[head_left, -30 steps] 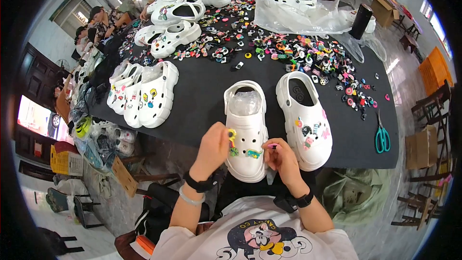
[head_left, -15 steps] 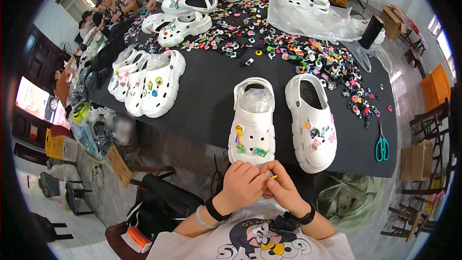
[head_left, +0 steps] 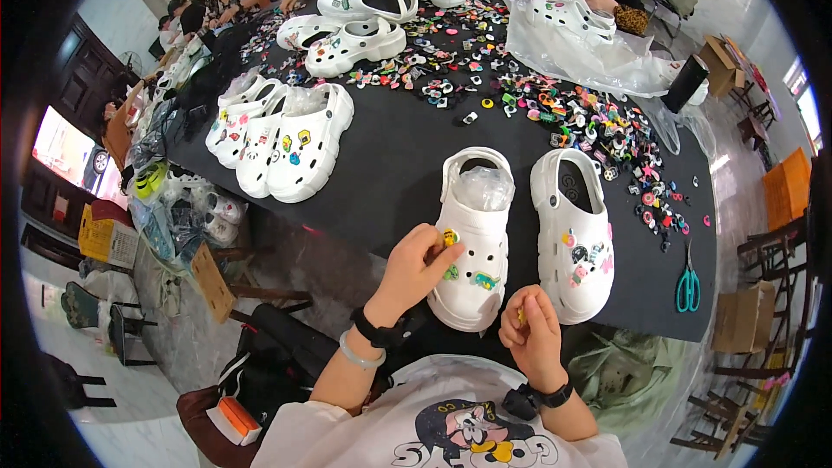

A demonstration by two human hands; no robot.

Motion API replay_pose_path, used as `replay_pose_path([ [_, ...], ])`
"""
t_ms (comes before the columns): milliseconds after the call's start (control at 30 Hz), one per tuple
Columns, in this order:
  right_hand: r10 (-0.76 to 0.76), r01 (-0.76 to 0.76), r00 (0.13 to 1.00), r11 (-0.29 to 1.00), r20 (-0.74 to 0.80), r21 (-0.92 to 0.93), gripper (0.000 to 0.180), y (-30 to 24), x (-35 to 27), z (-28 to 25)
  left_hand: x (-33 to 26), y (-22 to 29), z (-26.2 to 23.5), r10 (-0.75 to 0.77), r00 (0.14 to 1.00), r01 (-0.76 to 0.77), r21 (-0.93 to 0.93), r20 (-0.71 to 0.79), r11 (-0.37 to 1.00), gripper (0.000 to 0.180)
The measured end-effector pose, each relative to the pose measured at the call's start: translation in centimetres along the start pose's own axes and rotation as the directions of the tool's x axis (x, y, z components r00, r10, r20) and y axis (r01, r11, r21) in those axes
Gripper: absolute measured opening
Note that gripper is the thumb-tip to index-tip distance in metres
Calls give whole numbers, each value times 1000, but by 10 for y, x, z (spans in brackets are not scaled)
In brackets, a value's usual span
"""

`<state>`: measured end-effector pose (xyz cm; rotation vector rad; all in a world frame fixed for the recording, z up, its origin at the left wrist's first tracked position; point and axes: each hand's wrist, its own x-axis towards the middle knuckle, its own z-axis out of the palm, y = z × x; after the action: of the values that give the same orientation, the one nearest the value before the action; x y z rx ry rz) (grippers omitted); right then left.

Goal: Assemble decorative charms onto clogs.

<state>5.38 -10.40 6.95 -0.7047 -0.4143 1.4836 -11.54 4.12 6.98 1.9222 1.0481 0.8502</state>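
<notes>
Fingers of the left hand point(head_left: 414, 267) pinch a small yellow charm point(head_left: 450, 237) against the upper of a white clog point(head_left: 475, 243), which lies toe toward the person at the near edge of the black desk point(head_left: 399, 165). The right hand point(head_left: 530, 336) hangs just off that edge, curled closed around a tiny yellowish piece point(head_left: 522, 315) too small to identify. Just beside the clog on the right lies its partner, a second white clog point(head_left: 574, 234) already carrying several charms. Green-handled scissors point(head_left: 688, 284) lie farther right. Loose colourful charms point(head_left: 598, 126) scatter across the far desk, and a row of decorated white clogs point(head_left: 282, 140) sits at the left.
</notes>
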Motion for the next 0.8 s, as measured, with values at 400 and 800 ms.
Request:
replay_pose_path([
  [400, 7, -6, 1000, 998, 18, -55, 20, 12, 13, -2, -11, -11, 18, 59, 981, -57, 15, -183, 998, 17],
  [800, -43, 49, 998, 991, 56, -123, 19, 18, 16, -3, -4, 2, -8, 13, 997, -18, 68, 76, 998, 28],
])
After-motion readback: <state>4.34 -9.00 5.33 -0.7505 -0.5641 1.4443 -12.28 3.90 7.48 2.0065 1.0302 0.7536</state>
